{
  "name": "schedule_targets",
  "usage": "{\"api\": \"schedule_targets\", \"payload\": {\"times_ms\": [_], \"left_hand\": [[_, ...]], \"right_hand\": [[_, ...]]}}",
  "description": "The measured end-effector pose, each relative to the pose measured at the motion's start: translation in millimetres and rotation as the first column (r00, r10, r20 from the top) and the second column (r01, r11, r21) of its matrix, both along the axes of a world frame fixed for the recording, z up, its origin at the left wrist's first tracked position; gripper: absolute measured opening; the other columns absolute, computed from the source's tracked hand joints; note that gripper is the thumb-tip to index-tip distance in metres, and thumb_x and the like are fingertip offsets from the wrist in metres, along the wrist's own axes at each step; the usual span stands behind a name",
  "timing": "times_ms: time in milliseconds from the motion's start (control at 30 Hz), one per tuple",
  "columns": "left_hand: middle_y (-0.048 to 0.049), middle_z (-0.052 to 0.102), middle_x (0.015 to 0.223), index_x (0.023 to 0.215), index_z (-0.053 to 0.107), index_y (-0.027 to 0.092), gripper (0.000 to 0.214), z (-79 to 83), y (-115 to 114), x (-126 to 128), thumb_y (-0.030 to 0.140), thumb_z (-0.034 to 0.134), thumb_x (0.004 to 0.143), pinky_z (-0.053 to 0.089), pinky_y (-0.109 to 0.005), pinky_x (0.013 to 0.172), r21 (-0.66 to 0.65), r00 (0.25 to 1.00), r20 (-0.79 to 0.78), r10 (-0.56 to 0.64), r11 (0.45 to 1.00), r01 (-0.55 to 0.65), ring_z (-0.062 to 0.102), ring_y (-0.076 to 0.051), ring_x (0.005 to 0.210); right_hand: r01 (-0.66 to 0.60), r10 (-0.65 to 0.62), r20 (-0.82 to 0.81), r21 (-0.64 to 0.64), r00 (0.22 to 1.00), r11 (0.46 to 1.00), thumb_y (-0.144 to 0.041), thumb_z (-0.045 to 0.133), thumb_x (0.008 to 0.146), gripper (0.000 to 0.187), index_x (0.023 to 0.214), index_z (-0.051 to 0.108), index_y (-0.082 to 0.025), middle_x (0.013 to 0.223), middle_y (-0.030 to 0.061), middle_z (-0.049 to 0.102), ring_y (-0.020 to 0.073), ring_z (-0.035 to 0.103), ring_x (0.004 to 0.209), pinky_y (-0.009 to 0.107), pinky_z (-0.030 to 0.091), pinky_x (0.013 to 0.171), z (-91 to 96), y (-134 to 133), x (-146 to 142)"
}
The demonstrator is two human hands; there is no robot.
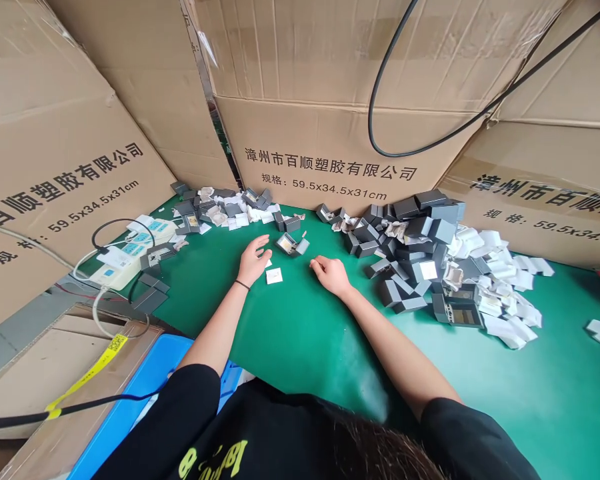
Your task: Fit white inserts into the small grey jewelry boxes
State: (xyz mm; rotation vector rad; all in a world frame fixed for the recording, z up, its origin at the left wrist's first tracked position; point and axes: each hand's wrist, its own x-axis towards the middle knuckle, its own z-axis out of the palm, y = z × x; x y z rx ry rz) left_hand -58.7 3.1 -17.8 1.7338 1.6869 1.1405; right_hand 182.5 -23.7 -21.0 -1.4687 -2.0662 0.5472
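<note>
My left hand [254,260] is over the green tabletop, its fingers apart and holding nothing that I can see. A small white card [274,276] lies flat just right of its wrist, and a bit of white shows under the fingers. Between my two hands, slightly farther away, sits a small dark grey hinged box [292,245], open, with a pale lining. My right hand [331,275] rests near the box with fingers curled and thumb against them. Whatever may be inside those fingers is hidden.
Piles of grey boxes [415,227] and crumpled white paper [510,287] cover the right side. Another heap of grey boxes [220,207] stands at the back left, near a power strip [135,253]. Large cartons [325,147] wall the table [300,333]; a black cable [375,100] hangs in front.
</note>
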Motion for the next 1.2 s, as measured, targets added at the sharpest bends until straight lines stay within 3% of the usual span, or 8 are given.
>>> {"api": "schedule_targets", "payload": {"times_ms": [167, 333, 533, 633, 867, 933, 1033, 1200], "left_hand": [[-0.0126, 0.054, 0.122, 0.115, 0.058, 0.015, 0.038, 7.4, 33, -14, 0.018, 0.043, 0.080, 0.047, -0.035, 0.092, 0.054, 0.978, -0.100, 0.181, 0.983, -0.176, 0.053, -0.022, 0.112], [-0.0082, 0.059, 0.114, 0.102, 0.065, 0.018, 0.032, 16.7, 79, -9, 0.015, 0.048, 0.075, 0.042, -0.038, 0.097, 0.035, 0.973, -0.206, 0.106, 0.994, -0.101, 0.053, -0.024, 0.109], [-0.0147, 0.056, 0.109, 0.074, 0.066, 0.017, 0.009, 18.9, 108, 4, 0.019, 0.061, 0.068, 0.030, -0.052, 0.103, -0.010, 0.962, -0.215, 0.169, 0.984, -0.176, 0.037, -0.037, 0.120], [-0.0109, 0.059, 0.102, 0.067, 0.063, 0.019, 0.006, 18.2, 102, 6, 0.024, 0.062, 0.070, 0.034, -0.048, 0.100, -0.037, 0.978, -0.142, 0.150, 0.987, -0.157, 0.046, -0.032, 0.112], [-0.0085, 0.064, 0.095, 0.103, 0.057, 0.018, 0.037, 30.7, 48, 28, 0.046, 0.038, 0.088, 0.048, -0.026, 0.061, -0.181, 0.976, 0.216, 0.021, 0.983, 0.019, 0.062, -0.017, 0.085], [-0.0084, 0.064, 0.098, 0.101, 0.056, 0.020, 0.033, 36.6, 31, 38, 0.047, 0.043, 0.086, 0.046, -0.023, 0.057, -0.263, 0.822, 0.566, -0.062, 0.932, 0.251, 0.062, -0.015, 0.083], [-0.0044, 0.062, 0.090, 0.093, 0.057, 0.021, 0.026, 41.9, 12, 55, 0.044, 0.056, 0.081, 0.042, -0.020, 0.053, -0.292, 0.612, 0.789, -0.054, 0.843, 0.452, 0.060, -0.012, 0.077], [0.0001, 0.053, 0.073, 0.085, 0.060, 0.017, 0.024, 41.7, -2, 71, 0.039, 0.064, 0.077, 0.035, -0.016, 0.048, -0.268, 0.561, 0.821, -0.105, 0.797, 0.541, 0.051, -0.007, 0.065]], "right_hand": [[0.013, -0.013, 0.001, -0.007, 1.000, 1.000, -0.036, 0.035, 0.090, 0.035, 0.074, 0.061, -0.020, 0.061, 0.0028, 0.062, 0.0155, 0.056, 0.058, 0.023, 0.030, 0.055, 0.5, 1, -1], [0.009, -0.009, -0.008, 0.003, 1.000, 1.000, -0.038, 0.034, 0.091, 0.036, 0.070, 0.058, -0.020, 0.054, 0.0006, 0.057, 0.0142, 0.052, 0.052, 0.023, 0.028, 0.053, 0.1, 2, -3], [-0.001, 0.000, -0.019, -0.023, 1.000, 1.000, -0.038, 0.033, 0.091, 0.037, 0.068, 0.055, -0.021, 0.053, -0.0001, 0.053, 0.0137, 0.050, 0.052, 0.023, 0.027, 0.052, 2.7, 3, -2], [-0.002, 0.000, -0.050, -0.037, 0.999, 0.999, -0.039, 0.033, 0.091, 0.036, 0.070, 0.056, -0.021, 0.051, -0.0006, 0.052, 0.0138, 0.049, 0.050, 0.023, 0.028, 0.052, 2.1, 4, -1], [0.041, -0.051, -0.327, -0.038, 0.943, 0.998, -0.041, 0.033, 0.092, 0.036, 0.077, 0.058, -0.020, 0.051, -0.0009, 0.054, 0.0143, 0.054, 0.051, 0.024, 0.038, 0.055, 7.1, -1, -6], [0.060, -0.077, -0.463, -0.050, 0.883, 0.997, -0.043, 0.035, 0.091, 0.034, 0.089, 0.060, -0.020, 0.057, -0.0008, 0.058, 0.0136, 0.057, 0.052, 0.025, 0.043, 0.058, 10.2, -4, -8], [0.032, -0.086, -0.635, -0.096, 0.768, 0.995, -0.046, 0.039, 0.090, 0.034, 0.107, 0.055, -0.021, 0.075, 0.0009, 0.066, 0.0114, 0.058, 0.053, 0.026, 0.048, 0.060, 11.9, -6, -11], [-0.087, -0.092, -0.796, -0.179, 0.599, 0.980, -0.047, 0.056, 0.080, 0.031, 0.096, 0.060, -0.021, 0.076, 0.0010, 0.066, 0.0093, 0.051, 0.050, 0.026, 0.046, 0.052, 8.2, -4, -13]]}}
